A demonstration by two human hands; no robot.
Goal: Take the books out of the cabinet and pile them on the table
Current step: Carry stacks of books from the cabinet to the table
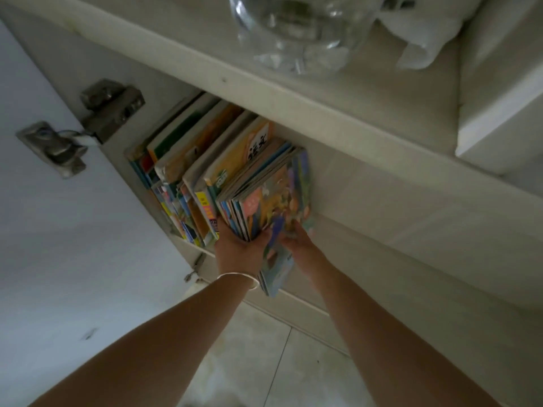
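From my feed I look down into the open cabinet (367,183), where a row of books (188,160) stands on edge against its left wall, spines toward me. At the right end of the row a bundle (273,192) of thin picture books leans out from the rest, and both of my hands are on it. My left hand (239,245) grips the bundle's near left edge, thumb curled up onto the cover side and the other fingers hidden behind the spines. My right hand (295,240) lies on the bundle's right face, fingers partly blurred, so I cannot tell whether they are curled round it or only pressing flat. One thin book (276,268) sticks out lower than the others, down between my wrists. A bangle (239,279) sits on my left wrist. The door (58,230) hangs open at left, with two metal hinges (85,121) on it. On top of the cabinet stand a glass jar (299,27) and, beside it, a crumpled white bag (417,30). Pale floor tiles (279,362) show below my arms.
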